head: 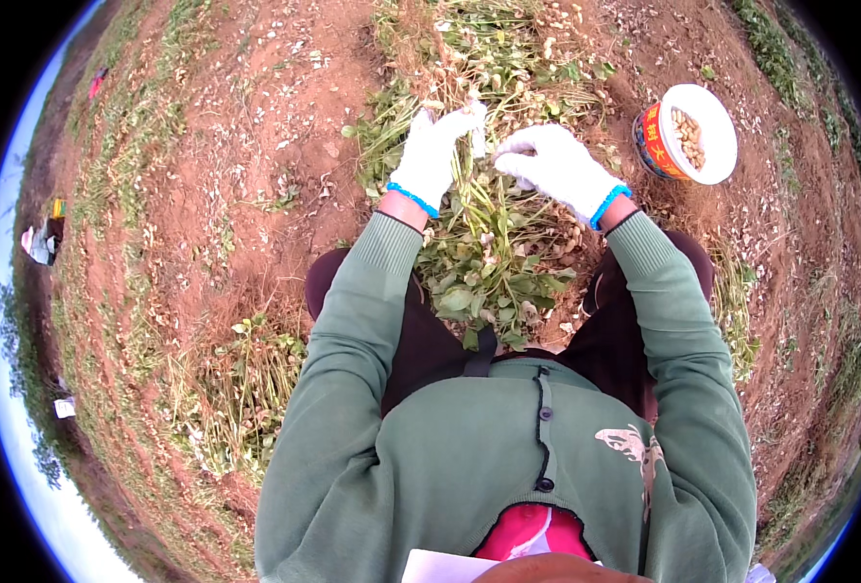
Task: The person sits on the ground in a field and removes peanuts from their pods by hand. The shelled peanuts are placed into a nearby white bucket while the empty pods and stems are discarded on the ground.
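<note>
My left hand (441, 149), in a white knit glove with a blue cuff, is closed around the stems of a peanut plant (481, 197). The plant's leafy end hangs down between my knees, and its roots and some pods show above the glove. My right hand (547, 164), gloved alike, is just right of the stems with thumb and fingers curled towards each other; whether a pod is between them is not clear. Beyond both hands lies a heap of pulled peanut plants (518, 65) with pale pods among the roots.
A white plastic bucket (718, 135) with a red and yellow label stands tilted at the right, with peanuts (687, 138) inside. More pulled plants (248, 386) lie at the lower left on reddish soil. Far left, a person (43, 242) in a light hat is in the field.
</note>
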A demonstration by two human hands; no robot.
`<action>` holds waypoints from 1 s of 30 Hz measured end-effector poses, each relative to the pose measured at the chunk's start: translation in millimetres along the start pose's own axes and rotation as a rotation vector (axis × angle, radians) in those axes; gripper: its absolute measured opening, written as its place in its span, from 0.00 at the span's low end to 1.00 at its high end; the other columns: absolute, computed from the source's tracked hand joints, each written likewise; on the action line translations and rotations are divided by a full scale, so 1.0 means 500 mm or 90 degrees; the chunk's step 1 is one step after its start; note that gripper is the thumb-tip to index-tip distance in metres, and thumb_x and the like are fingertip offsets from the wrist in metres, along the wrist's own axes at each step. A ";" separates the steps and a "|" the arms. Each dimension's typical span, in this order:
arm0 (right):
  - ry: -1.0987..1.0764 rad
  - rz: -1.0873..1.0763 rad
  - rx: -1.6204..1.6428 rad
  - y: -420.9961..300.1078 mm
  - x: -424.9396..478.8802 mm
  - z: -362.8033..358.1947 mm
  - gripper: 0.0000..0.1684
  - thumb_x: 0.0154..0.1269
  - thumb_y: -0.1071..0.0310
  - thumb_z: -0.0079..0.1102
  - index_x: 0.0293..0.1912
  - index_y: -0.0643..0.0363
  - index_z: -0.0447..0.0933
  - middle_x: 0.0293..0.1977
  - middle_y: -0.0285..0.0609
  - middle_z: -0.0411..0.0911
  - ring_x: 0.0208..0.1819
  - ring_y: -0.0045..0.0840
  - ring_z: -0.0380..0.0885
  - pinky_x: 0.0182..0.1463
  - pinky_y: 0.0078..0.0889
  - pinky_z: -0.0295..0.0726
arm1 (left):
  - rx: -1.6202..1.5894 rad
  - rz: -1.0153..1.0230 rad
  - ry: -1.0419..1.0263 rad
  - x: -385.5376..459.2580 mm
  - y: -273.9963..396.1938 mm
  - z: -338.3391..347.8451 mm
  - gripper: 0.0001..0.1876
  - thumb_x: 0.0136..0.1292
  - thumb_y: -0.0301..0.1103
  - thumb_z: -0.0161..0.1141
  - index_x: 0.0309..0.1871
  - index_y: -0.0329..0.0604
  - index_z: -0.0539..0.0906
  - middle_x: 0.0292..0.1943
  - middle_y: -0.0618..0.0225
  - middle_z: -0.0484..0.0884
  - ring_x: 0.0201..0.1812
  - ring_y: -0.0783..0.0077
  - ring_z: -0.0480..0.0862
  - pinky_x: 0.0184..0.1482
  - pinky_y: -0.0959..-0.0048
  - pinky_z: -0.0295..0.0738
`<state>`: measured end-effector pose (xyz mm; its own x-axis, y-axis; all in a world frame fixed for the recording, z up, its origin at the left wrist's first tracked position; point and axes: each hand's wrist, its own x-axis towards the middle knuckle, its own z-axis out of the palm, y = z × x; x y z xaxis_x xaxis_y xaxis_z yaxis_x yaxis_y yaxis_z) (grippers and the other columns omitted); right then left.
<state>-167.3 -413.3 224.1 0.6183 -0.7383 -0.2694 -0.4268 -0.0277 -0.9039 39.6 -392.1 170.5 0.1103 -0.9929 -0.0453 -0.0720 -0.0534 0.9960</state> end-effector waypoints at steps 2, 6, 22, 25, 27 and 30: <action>0.094 -0.101 -0.172 0.018 -0.002 -0.007 0.16 0.63 0.60 0.64 0.44 0.62 0.85 0.33 0.43 0.84 0.35 0.28 0.82 0.40 0.32 0.79 | -0.144 -0.084 0.008 -0.005 0.016 0.006 0.16 0.68 0.33 0.55 0.55 0.38 0.84 0.56 0.66 0.85 0.62 0.71 0.78 0.75 0.61 0.51; 0.185 -0.130 -0.388 0.023 -0.009 -0.002 0.14 0.61 0.59 0.59 0.36 0.59 0.83 0.34 0.51 0.82 0.41 0.45 0.81 0.48 0.46 0.79 | -0.291 -0.063 0.086 -0.006 -0.006 0.013 0.18 0.60 0.26 0.64 0.54 0.30 0.82 0.52 0.62 0.85 0.52 0.71 0.83 0.57 0.71 0.75; 0.241 0.113 0.233 0.096 -0.068 -0.157 0.11 0.62 0.61 0.66 0.38 0.59 0.83 0.29 0.34 0.80 0.26 0.17 0.75 0.32 0.21 0.73 | -0.511 0.237 0.396 -0.058 0.263 -0.227 0.05 0.64 0.30 0.66 0.40 0.41 0.81 0.26 0.70 0.79 0.26 0.75 0.77 0.26 0.74 0.72; 0.204 0.071 0.446 0.111 -0.059 -0.186 0.10 0.65 0.63 0.65 0.41 0.59 0.82 0.27 0.31 0.77 0.26 0.14 0.72 0.29 0.15 0.68 | -0.441 0.339 0.456 -0.085 0.384 -0.331 0.05 0.65 0.31 0.65 0.38 0.46 0.79 0.26 0.73 0.77 0.26 0.75 0.77 0.29 0.73 0.73; 0.226 0.030 0.500 0.103 -0.066 -0.183 0.11 0.65 0.64 0.64 0.43 0.61 0.82 0.30 0.33 0.79 0.30 0.15 0.75 0.30 0.15 0.70 | -0.417 0.420 0.495 -0.120 0.453 -0.392 0.06 0.66 0.30 0.64 0.37 0.43 0.77 0.28 0.69 0.79 0.27 0.72 0.79 0.29 0.70 0.75; 0.240 0.017 0.551 0.101 -0.042 -0.162 0.13 0.67 0.65 0.64 0.46 0.64 0.81 0.35 0.35 0.80 0.33 0.17 0.77 0.32 0.16 0.74 | -0.333 0.582 0.539 -0.208 0.535 -0.483 0.24 0.63 0.32 0.66 0.61 0.34 0.74 0.34 0.61 0.81 0.31 0.65 0.82 0.34 0.66 0.79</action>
<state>-255.1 -453.7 211.1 0.2965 -0.9050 -0.3052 0.2946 0.3907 -0.8721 248.2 -277.3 460.4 0.8124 -0.2708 0.5164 -0.0858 0.8205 0.5652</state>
